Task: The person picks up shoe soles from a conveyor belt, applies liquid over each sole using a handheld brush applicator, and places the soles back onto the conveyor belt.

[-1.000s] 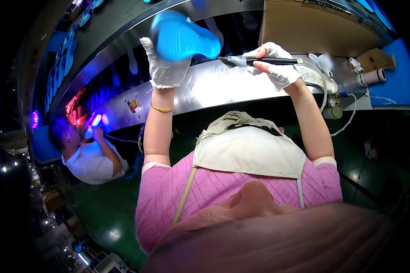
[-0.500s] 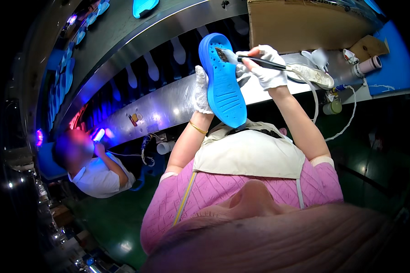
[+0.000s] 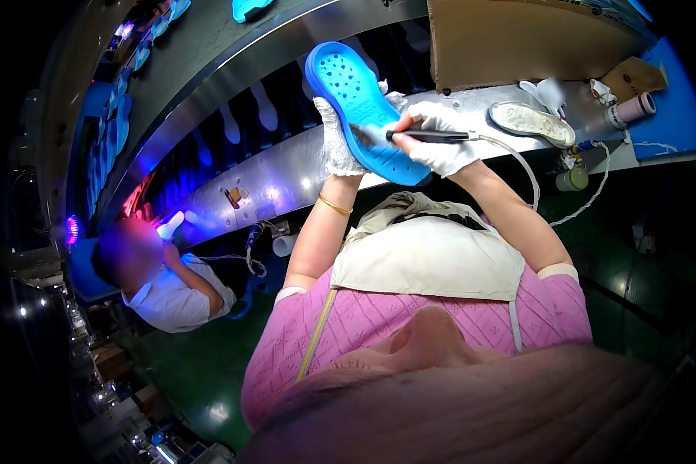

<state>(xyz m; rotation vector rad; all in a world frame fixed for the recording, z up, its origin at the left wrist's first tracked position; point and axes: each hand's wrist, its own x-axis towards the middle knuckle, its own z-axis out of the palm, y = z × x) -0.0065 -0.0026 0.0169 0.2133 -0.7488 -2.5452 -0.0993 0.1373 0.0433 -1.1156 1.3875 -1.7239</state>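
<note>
Blue shoe sole (image 3: 356, 93) sits right there in the left grip (image 3: 337, 143), clasped from beneath at both edges, while the right grip (image 3: 441, 139) pinches a black-handled brush (image 3: 433, 136) over it, and I'd call it light, springy, maybe slick inside, so best held by its sides!
</note>
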